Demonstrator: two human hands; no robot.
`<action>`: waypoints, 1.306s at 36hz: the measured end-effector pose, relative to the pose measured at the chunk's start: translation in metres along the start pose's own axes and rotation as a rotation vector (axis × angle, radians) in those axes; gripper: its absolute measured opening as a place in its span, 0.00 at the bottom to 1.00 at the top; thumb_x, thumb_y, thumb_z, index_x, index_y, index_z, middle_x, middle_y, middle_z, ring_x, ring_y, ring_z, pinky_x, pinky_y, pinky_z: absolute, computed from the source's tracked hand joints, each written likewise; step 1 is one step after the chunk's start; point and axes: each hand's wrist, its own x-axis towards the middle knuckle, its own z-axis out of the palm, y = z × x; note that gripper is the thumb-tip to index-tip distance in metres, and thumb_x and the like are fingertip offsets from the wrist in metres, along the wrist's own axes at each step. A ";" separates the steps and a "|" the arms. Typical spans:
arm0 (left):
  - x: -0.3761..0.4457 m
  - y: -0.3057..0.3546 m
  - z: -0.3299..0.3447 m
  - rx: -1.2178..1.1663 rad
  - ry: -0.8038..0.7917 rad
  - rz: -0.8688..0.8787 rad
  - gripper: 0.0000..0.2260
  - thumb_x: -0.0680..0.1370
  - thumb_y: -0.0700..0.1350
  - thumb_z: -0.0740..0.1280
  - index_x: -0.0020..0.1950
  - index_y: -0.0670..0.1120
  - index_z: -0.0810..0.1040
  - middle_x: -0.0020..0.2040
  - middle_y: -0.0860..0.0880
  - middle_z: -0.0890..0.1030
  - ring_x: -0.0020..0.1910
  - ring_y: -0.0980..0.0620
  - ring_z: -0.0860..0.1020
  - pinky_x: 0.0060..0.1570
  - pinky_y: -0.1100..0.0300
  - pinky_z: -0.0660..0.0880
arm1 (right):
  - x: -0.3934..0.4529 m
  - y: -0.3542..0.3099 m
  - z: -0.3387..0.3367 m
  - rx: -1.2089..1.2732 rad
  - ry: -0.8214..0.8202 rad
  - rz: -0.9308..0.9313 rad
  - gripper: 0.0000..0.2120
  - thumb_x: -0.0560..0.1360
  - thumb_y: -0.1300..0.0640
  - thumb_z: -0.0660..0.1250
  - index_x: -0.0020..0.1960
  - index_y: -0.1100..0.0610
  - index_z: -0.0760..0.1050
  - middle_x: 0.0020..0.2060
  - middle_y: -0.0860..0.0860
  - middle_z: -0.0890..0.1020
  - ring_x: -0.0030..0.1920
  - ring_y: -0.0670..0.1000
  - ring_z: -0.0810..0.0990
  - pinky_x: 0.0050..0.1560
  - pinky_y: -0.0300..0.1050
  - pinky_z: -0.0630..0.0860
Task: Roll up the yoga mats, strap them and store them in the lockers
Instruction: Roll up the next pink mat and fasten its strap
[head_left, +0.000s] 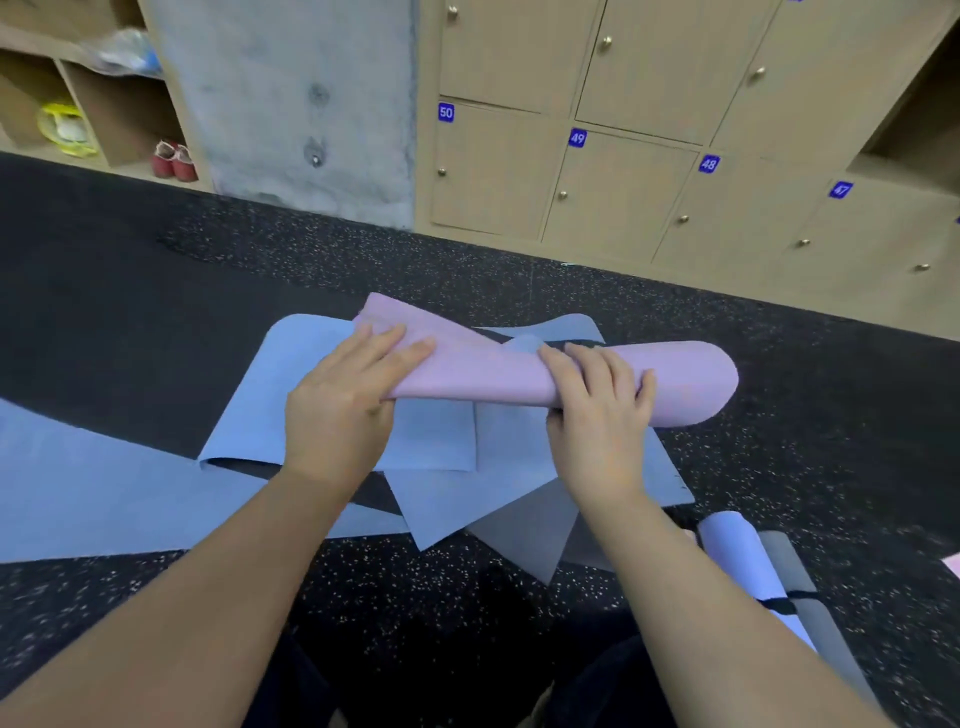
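Observation:
A pink yoga mat (691, 382) lies partly rolled on the dark speckled floor, on top of several blue mats (249, 415). Its right part is a tight roll; its left end flares loose. My left hand (345, 402) grips the loose left part, fingers on top and thumb underneath. My right hand (597, 410) curls round the middle of the roll. A black strap (563, 343) shows just behind the pink mat. At the lower right lies a rolled blue and grey mat (737, 551) with a black strap (782, 603) round it.
Wooden lockers (618, 197) numbered 50 to 47 stand along the far wall, doors closed; an open compartment (919, 130) shows at the far right. A concrete pillar (296, 104) stands left of them. Open shelves (119, 119) hold red shoes (174, 161) and bags.

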 end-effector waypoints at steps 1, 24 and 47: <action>-0.002 -0.004 -0.001 0.019 0.003 0.011 0.26 0.71 0.32 0.57 0.62 0.55 0.76 0.59 0.48 0.82 0.60 0.44 0.79 0.47 0.57 0.77 | 0.002 -0.003 0.002 0.014 0.037 -0.007 0.33 0.61 0.68 0.71 0.64 0.50 0.70 0.58 0.53 0.78 0.60 0.57 0.71 0.61 0.70 0.63; -0.100 -0.126 0.101 0.349 -0.478 0.116 0.58 0.60 0.21 0.64 0.78 0.61 0.45 0.74 0.38 0.61 0.73 0.35 0.60 0.70 0.43 0.53 | -0.053 -0.032 0.172 0.111 -0.245 -0.073 0.37 0.62 0.72 0.60 0.67 0.49 0.73 0.61 0.55 0.77 0.65 0.57 0.67 0.62 0.78 0.56; -0.221 -0.078 0.195 0.231 -1.129 -0.035 0.43 0.50 0.47 0.81 0.66 0.48 0.75 0.48 0.39 0.79 0.49 0.39 0.76 0.48 0.33 0.74 | -0.204 -0.036 0.239 0.213 -0.656 -0.110 0.21 0.68 0.54 0.60 0.59 0.50 0.78 0.50 0.48 0.80 0.50 0.55 0.74 0.52 0.53 0.67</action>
